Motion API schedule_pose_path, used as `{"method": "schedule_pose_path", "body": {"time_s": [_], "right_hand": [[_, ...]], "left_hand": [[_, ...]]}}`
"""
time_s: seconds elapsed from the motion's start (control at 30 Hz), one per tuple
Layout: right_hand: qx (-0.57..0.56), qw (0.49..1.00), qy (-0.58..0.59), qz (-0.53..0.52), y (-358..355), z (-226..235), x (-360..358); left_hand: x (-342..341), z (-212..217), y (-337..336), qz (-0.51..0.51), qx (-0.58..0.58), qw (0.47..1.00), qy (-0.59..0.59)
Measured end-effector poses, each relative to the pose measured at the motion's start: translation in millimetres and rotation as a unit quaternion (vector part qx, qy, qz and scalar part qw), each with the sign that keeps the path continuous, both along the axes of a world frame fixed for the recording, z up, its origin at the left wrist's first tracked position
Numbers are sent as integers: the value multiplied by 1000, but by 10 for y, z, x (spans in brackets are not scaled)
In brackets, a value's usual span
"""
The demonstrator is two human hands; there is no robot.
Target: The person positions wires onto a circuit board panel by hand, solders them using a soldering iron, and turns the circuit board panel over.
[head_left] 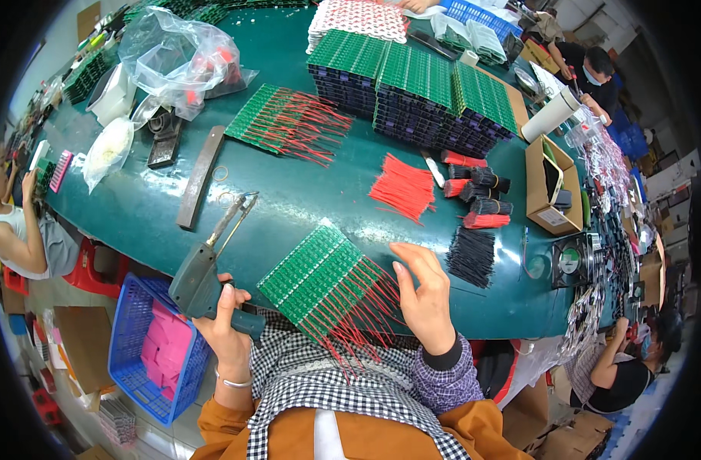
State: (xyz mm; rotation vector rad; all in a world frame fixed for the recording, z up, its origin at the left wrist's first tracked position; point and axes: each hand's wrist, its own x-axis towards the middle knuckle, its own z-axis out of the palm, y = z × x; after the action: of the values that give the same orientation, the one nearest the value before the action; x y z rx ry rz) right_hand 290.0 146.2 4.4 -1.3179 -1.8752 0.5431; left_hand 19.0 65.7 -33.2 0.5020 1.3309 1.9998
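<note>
My left hand (pixel 229 331) is wrapped round the grip of a grey-green soldering gun (pixel 194 280), its metal tip pointing up and away over the table. In front of me a green circuit board panel (pixel 310 274) lies turned at an angle near the table's front edge. Many thin red wires (pixel 359 308) stick out from its right side, some reaching past the edge. My right hand (pixel 428 297) is just right of these wires, fingers apart and apparently holding nothing. A loose pile of red wires (pixel 404 188) and one of black wires (pixel 471 256) lie beyond it.
Tall stacks of green panels (pixel 415 77) stand at the back. Another wired panel (pixel 262 119) lies beside a metal bar (pixel 202 176). At right are wire bundles (pixel 484 184), a cardboard box (pixel 553 188) and a fan (pixel 571 261). A blue basket (pixel 126 360) stands lower left. Other people sit around.
</note>
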Motion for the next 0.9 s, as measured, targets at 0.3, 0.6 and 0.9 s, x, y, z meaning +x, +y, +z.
{"method": "schedule_pose_path", "body": {"time_s": [0.3, 0.6, 0.9], "right_hand": [[-130, 990, 8, 53, 102, -127, -104], [-316, 889, 330, 34, 113, -192, -42], [-360, 804, 466, 83, 110, -204, -24]], "left_hand": [[48, -92, -26, -39, -29, 999, 14], [129, -57, -34, -20, -30, 999, 6], [145, -93, -36, -21, -6, 1000, -2]]}}
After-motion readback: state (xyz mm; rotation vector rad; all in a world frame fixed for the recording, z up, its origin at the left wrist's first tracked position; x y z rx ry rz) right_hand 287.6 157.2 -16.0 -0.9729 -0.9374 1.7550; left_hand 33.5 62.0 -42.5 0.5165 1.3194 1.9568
